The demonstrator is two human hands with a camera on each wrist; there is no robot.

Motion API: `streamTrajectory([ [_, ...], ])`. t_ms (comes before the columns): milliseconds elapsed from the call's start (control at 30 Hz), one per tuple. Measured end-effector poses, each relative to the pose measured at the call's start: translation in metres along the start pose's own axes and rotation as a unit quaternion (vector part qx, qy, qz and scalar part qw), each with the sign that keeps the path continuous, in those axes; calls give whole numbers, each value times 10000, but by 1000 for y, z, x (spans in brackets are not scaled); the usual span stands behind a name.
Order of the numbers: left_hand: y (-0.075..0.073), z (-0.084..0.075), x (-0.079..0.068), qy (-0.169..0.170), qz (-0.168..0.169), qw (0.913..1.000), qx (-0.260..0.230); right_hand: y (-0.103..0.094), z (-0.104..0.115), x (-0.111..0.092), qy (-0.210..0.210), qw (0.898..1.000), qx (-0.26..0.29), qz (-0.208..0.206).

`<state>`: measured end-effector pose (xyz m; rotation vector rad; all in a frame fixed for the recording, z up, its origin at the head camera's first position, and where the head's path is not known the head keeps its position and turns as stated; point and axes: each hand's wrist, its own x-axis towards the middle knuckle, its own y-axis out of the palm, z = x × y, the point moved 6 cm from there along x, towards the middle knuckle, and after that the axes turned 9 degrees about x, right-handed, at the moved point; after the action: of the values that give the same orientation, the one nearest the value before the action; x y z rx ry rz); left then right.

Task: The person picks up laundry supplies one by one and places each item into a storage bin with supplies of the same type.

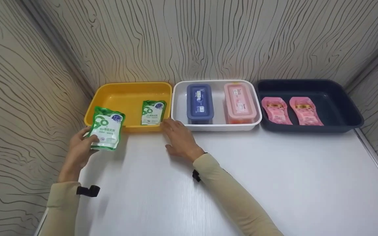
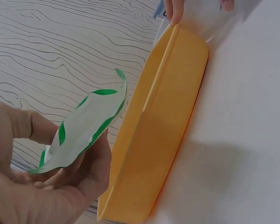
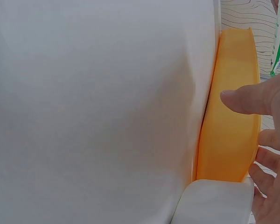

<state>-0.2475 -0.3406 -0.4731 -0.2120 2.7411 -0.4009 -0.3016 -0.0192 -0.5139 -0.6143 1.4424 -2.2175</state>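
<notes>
My left hand (image 1: 79, 149) pinches a green-and-white refill pouch (image 1: 107, 129), thumb across its printed front. The pouch is tilted up over the front left corner of a yellow tray (image 1: 120, 95); in the left wrist view its bottom edge (image 2: 88, 121) faces the camera. A matching green pouch (image 1: 153, 113) lies inside that tray at the right. My right hand (image 1: 180, 139) rests its fingers on the rim at the yellow tray's front right corner, where the white tray adjoins. In the right wrist view the thumb (image 3: 245, 99) stands apart from the loosely extended fingers.
The white tray (image 1: 217, 127) holds a blue lidded box (image 1: 199, 101) and a pink lidded box (image 1: 240, 101). Two pink pouches (image 1: 290, 111) lie in the dark blue tray (image 1: 336, 114) at the right. Patterned walls (image 1: 208, 39) enclose the white table (image 1: 290, 180).
</notes>
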Motion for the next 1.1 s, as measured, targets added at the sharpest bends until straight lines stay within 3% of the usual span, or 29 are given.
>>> streamTrajectory([
  [467,12,-8,13,58,-105,9979,-639,1,-1,0,-16,9999,113,-43],
  [833,26,-13,36,46,-307,9963,-807,-2,-3,-1,86,9998,191,14],
  [1100,27,-14,50,358,-307,9929,-1095,1,0,1,-175,9997,-64,-136],
])
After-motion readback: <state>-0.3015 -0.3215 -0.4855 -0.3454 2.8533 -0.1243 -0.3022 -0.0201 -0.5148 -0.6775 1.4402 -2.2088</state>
